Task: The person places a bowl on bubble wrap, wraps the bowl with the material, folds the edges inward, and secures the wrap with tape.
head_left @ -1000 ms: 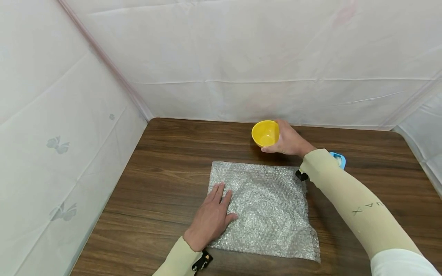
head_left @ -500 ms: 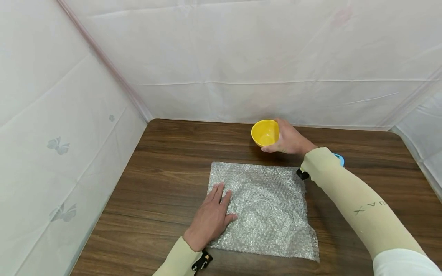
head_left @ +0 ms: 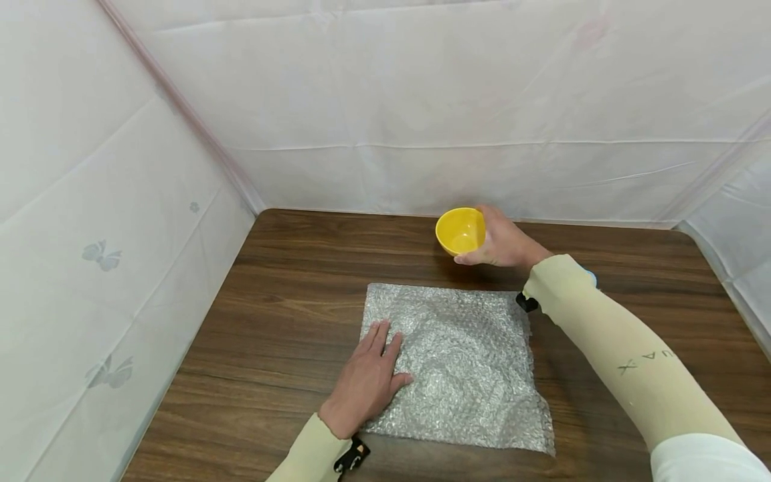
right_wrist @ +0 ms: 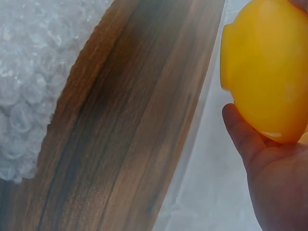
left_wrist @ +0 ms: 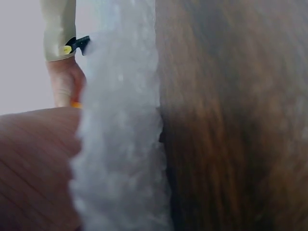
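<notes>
Near the table's far edge, my right hand (head_left: 506,239) grips a small yellow bowl (head_left: 459,229) by its right side, thumb at the near side and fingers behind. The bowl's inside faces up toward the head camera and looks bare. In the right wrist view the outside and foot of the bowl (right_wrist: 269,67) show against the white sheet, apart from the table. My left hand (head_left: 363,383) rests with straight fingers on the left edge of a square of bubble wrap (head_left: 466,361). That sheet lies spread on the table, slightly rippled.
Behind my right sleeve (head_left: 602,335) a sliver of a blue object (head_left: 593,277) peeks out; its kind is hidden. The dark wooden table (head_left: 271,335) meets white sheet walls (head_left: 385,87) at the back and sides.
Both hands keep their places; the bowl shifts only very slightly in view. More of the blue object has gone behind the right sleeve.
</notes>
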A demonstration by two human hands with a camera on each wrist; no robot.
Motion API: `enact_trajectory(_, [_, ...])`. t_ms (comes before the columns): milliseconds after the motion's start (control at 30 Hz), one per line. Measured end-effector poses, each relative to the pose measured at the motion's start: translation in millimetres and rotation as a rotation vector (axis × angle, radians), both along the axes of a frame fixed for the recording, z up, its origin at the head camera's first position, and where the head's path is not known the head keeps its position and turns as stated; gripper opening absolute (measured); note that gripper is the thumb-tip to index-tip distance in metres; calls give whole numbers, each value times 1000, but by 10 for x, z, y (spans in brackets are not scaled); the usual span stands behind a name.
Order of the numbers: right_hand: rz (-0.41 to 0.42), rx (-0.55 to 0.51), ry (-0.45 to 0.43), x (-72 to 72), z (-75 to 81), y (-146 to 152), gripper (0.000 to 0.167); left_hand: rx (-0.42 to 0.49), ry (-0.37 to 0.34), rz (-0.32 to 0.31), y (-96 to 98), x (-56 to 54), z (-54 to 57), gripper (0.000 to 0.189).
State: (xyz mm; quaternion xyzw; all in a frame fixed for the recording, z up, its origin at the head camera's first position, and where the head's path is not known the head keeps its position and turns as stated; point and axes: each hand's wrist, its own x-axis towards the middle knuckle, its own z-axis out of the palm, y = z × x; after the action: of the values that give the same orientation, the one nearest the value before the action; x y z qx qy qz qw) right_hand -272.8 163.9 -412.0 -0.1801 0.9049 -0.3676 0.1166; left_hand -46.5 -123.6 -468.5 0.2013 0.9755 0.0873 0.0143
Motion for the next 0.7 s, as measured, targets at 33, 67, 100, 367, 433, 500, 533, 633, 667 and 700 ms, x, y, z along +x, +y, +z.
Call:
enact_trajectory(33, [4, 4, 2, -2, 12, -1, 107, 0, -1, 0, 1, -3, -1, 68])
enact_trajectory(67, [4, 8, 4, -3, 24, -4, 107, 0, -4, 0, 2, -5, -1, 68])
enact_trajectory(100, [3, 12, 2, -4, 36, -5, 107, 1, -7, 0, 3, -7, 0, 67])
enact_trajectory(367, [14, 29, -13, 0, 116, -11, 110, 18, -14, 2, 7, -25, 10, 67])
enact_trajectory(433, [14, 31, -13, -3, 126, -10, 110, 21, -12, 3, 9, -27, 13, 67])
enact_trajectory(500, [14, 32, -15, -4, 132, -6, 110, 22, -11, 2, 11, -32, 10, 67])
enact_trajectory(533, [13, 33, -15, -6, 131, -3, 110, 22, -11, 2, 12, -35, 9, 68])
enact_trajectory(633, [12, 37, -12, -7, 129, 5, 111, 16, -6, 0, 11, -37, 12, 67])
enact_trajectory(667, [14, 37, -7, -6, 129, 8, 111, 16, -3, -1, 10, -35, 13, 67])
enact_trajectory(700, [16, 36, -3, -5, 129, 13, 111, 17, -2, -1, 9, -33, 18, 67])
